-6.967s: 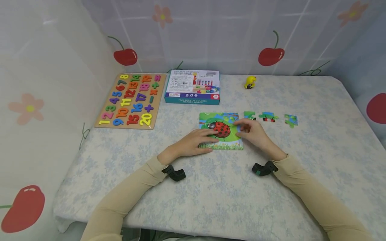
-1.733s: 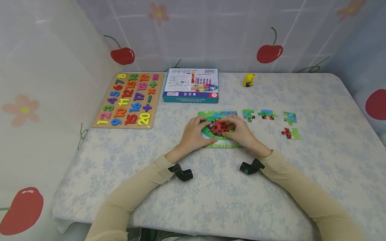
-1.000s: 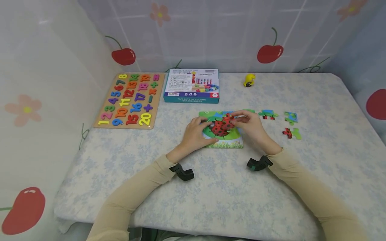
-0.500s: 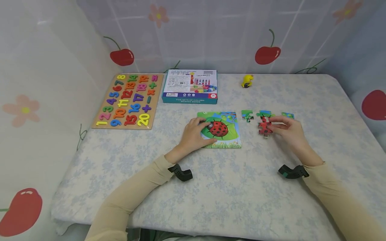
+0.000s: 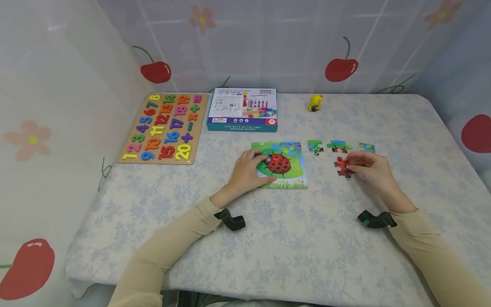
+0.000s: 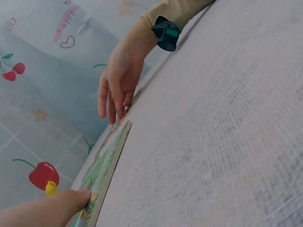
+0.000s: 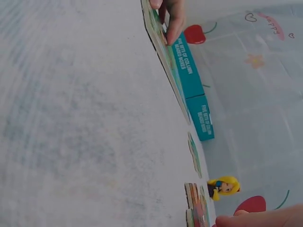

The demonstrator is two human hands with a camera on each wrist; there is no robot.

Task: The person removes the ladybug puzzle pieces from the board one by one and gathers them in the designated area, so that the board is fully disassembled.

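A square ladybug jigsaw puzzle (image 5: 295, 168) lies on the table before me. My left hand (image 5: 248, 169) rests on its left side with fingers spread; the left wrist view has the thumb (image 6: 78, 199) pressing the board near its edge. To the right of the board, my right hand (image 5: 374, 170) pinches a red, black-spotted puzzle piece (image 5: 342, 167) by its right side, at or just above the cloth. Behind it sit loose puzzle pieces: a green one (image 5: 315, 146), a green-and-red one (image 5: 339, 146) and a blue-and-green one (image 5: 367, 147), partly covered by the right hand.
A wooden number board (image 5: 163, 130) lies at the back left. Next to it is a teal box of beads (image 5: 242, 110). A small yellow figure (image 5: 315, 103) stands at the back. The table's near edge (image 5: 230, 294) runs in front of me.
My right hand has lifted the red spotted piece off the ladybug and carried it right, beside the loose pieces. A red-and-green piece set down earlier is now behind that hand. The left hand stays put.
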